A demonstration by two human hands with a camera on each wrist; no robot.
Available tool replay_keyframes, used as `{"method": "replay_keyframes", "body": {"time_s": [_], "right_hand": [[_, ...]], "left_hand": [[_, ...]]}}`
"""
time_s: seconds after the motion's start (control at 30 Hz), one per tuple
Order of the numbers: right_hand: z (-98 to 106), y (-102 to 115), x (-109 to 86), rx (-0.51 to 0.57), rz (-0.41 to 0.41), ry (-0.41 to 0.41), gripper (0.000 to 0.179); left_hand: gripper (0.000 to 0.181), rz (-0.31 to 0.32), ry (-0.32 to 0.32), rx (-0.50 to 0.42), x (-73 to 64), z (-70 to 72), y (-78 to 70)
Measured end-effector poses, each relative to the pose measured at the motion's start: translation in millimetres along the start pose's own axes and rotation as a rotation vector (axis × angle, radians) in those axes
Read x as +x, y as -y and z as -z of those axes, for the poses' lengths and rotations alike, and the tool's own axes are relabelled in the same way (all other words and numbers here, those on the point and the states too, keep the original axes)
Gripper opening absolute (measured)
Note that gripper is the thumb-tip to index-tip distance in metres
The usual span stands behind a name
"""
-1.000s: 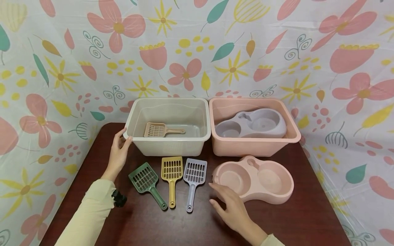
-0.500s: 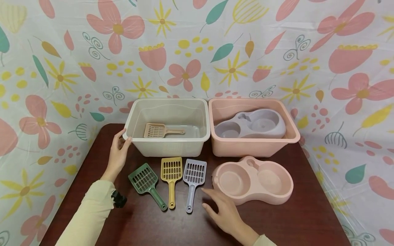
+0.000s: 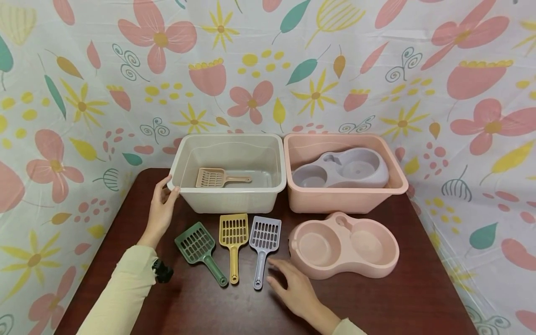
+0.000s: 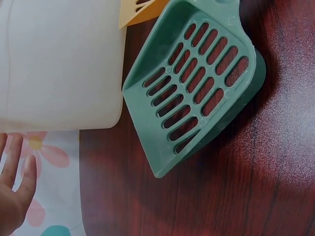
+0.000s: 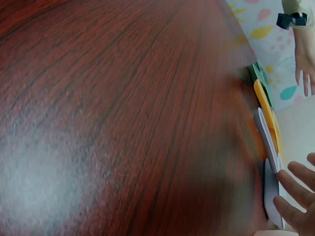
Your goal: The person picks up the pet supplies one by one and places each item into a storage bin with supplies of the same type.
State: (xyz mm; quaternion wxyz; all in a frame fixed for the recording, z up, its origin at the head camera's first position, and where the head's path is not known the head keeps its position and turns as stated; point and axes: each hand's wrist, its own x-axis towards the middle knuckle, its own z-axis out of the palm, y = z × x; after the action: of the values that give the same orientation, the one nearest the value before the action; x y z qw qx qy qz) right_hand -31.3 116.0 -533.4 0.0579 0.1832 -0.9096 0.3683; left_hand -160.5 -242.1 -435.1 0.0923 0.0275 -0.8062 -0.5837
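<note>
My left hand touches the left front corner of the off-white litter box; in the left wrist view its fingers look fairly straight. A beige litter scoop lies in that box. In front lie three scoops: green, yellow and pale lavender. My right hand, fingers loosely extended, is just right of the lavender scoop's handle and holds nothing. The right wrist view shows its spread fingers near that scoop; contact is unclear.
A pink litter box stands against the off-white one, with a grey double pet bowl tilted inside. A pink double bowl sits in front of it. All rest on a dark red-brown table before a flowered cloth.
My right hand has moved left, from beside the pink double bowl to the lavender scoop's handle. The left hand stays at the off-white box's corner.
</note>
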Motion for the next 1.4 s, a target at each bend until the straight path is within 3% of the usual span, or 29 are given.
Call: {"method": "replay_keyframes", "body": {"time_s": [0.13, 0.27, 0.37, 0.77, 1.17, 1.4], "right_hand": [[-5, 1, 1.7, 0.029, -0.044, 0.005, 0.04], [-10, 1, 5.9, 0.131, -0.107, 0.014, 0.037], [-14, 1, 9.7, 0.211, -0.155, 0.026, 0.037], [-27, 8, 23.2, 0.316, -0.303, 0.052, 0.043], [-41, 15, 27.5, 0.531, -0.444, 0.053, 0.035], [-44, 22, 23.8, 0.622, -0.475, 0.048, 0.038]], "left_hand": [[0.056, -0.002, -0.002, -0.013, 6.6, 1.2, 17.3], [0.057, -0.004, 0.0, 0.004, 12.1, 1.6, 34.5], [0.058, -0.018, 0.002, 0.01, 13.0, 1.8, 39.1], [0.058, -0.031, 0.0, 0.021, 13.5, 1.4, 40.1], [0.057, -0.028, -0.012, 0.022, 14.4, 1.5, 40.9], [0.057, -0.004, 0.001, -0.011, 9.0, 1.8, 23.0]]}}
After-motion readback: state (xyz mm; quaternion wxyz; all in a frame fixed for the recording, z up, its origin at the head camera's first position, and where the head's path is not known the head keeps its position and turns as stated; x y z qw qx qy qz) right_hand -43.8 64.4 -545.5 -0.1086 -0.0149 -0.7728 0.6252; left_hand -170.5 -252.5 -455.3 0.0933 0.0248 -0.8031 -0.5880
